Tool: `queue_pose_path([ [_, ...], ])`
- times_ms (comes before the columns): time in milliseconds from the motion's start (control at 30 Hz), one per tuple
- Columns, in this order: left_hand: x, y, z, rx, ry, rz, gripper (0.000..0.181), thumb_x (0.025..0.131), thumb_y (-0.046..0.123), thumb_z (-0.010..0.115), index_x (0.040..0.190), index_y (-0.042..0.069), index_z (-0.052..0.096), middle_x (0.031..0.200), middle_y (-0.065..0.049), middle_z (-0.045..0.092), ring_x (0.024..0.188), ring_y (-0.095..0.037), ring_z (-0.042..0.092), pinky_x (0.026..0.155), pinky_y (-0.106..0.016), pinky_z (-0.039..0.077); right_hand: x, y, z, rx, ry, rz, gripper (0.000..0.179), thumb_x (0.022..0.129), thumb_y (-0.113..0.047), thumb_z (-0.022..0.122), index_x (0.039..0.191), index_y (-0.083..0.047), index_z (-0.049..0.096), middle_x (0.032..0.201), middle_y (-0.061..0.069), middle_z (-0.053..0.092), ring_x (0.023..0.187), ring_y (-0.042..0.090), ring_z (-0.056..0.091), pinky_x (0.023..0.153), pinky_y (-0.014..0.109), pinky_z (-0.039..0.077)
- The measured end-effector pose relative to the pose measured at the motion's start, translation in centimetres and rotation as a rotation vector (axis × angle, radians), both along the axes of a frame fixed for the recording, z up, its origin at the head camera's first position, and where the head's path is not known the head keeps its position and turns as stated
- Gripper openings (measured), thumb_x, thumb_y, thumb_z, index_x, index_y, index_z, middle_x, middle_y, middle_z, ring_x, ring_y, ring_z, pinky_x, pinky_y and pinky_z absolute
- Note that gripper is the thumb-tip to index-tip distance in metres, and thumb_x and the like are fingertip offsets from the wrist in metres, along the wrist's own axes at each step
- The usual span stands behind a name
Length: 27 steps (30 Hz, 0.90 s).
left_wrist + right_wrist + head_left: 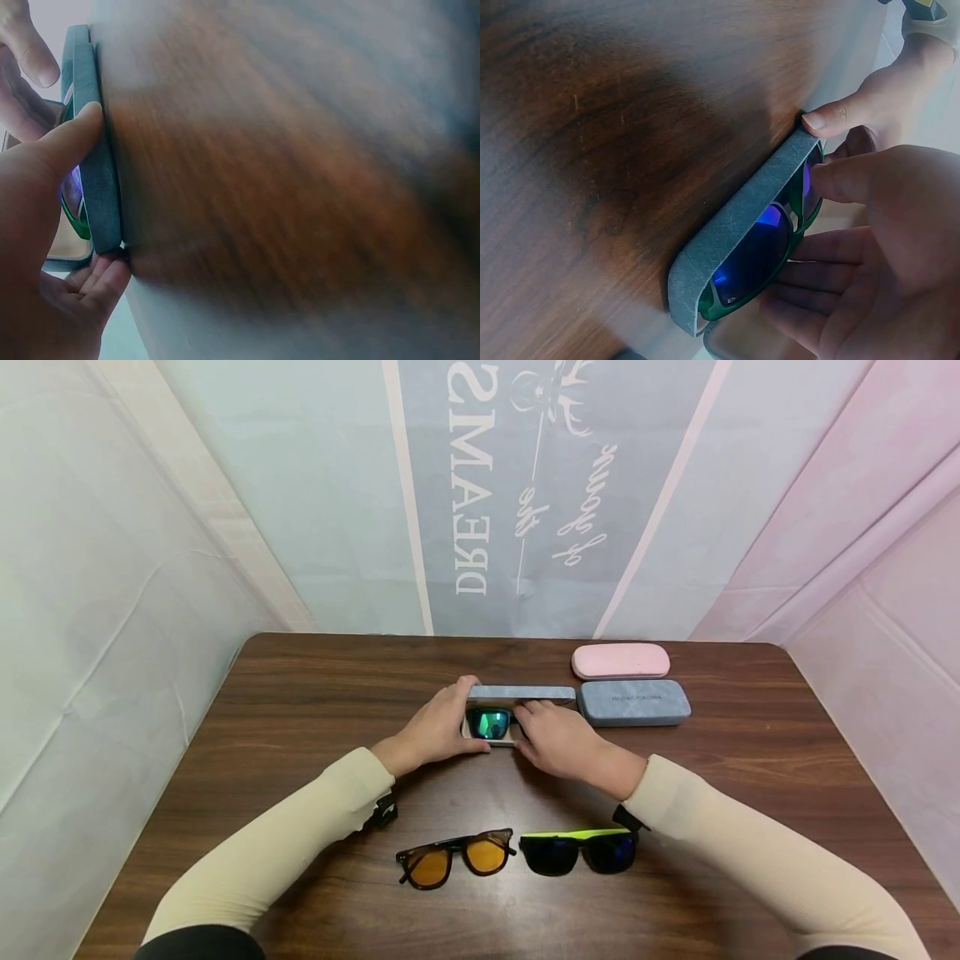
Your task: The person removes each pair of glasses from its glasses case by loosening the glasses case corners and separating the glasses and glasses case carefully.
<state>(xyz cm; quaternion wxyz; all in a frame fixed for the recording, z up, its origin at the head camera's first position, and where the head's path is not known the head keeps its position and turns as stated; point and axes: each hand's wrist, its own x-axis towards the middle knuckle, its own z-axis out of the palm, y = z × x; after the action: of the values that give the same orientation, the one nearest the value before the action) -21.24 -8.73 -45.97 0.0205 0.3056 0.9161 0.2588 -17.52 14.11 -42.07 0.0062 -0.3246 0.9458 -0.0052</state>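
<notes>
A grey-blue glasses case stands with its lid raised near the table's back. Inside lie green-framed sunglasses with mirrored lenses. My left hand grips the case's left end, thumb on the front wall and fingers around the side and back. My right hand is over the right half of the case, hiding one lens in the head view. Its straight fingers touch the frame's edge in the right wrist view, and the thumb overlaps the other lens. Amber-lensed glasses and yellow-and-black sunglasses lie nearer the front.
Right of the open case is a closed grey-blue case, with a pink case behind it. The brown wooden table ends at a printed cloth backdrop, and pale cloth hangs at both sides.
</notes>
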Motion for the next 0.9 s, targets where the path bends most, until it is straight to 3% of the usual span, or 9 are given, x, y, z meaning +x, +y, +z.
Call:
queue_pose_path([
  [500, -0.08, 0.05, -0.15, -0.002, 0.002, 0.006, 0.093, 0.079, 0.042, 0.088, 0.144, 0.007, 0.031, 0.128, -0.012, 0.057, 0.117, -0.027, 0.056, 0.099, -0.044, 0.049, -0.05, -0.13, -0.25, -0.061, 0.037, 0.015, 0.043, 0.098, -0.025, 0.070, 0.127, 0.005, 0.063, 0.120, 0.018, 0.067, 0.109, 0.032, 0.065, 0.087, 0.044, 0.056],
  [900, 0.14, 0.03, -0.03, 0.004, -0.012, 0.012, 0.095, 0.079, 0.041, 0.088, 0.146, 0.006, 0.031, 0.127, -0.012, 0.057, 0.114, -0.027, 0.056, 0.097, -0.044, 0.049, -0.08, -0.21, -0.12, -0.136, 0.048, 0.023, 0.023, 0.094, -0.019, 0.075, 0.109, -0.003, 0.067, 0.095, 0.006, 0.067, 0.082, 0.021, 0.066, 0.068, 0.036, 0.057],
])
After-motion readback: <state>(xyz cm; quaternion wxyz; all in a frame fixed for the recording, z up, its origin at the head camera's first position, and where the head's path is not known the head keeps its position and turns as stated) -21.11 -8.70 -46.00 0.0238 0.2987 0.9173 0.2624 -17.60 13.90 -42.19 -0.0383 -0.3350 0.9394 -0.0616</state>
